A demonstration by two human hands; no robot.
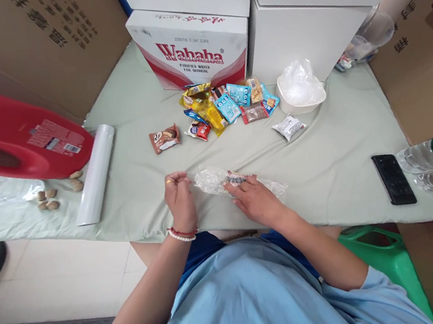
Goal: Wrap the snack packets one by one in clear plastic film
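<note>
Head view is showing a worktop (130,183) that is wearing a pale green cloth (338,161); near its front edge, the right hand (257,201) is resting its extended fingers on a small packet (235,178), with clear film (209,180) lying on both sides; the left hand (181,197) is keeping its fingers curled beside the film's end, and whether it is pinching this, I cannot tell; brown cartons (34,71) are standing at both sides, white boxes (306,36) behind; tiled floor (68,275) is showing below.
</note>
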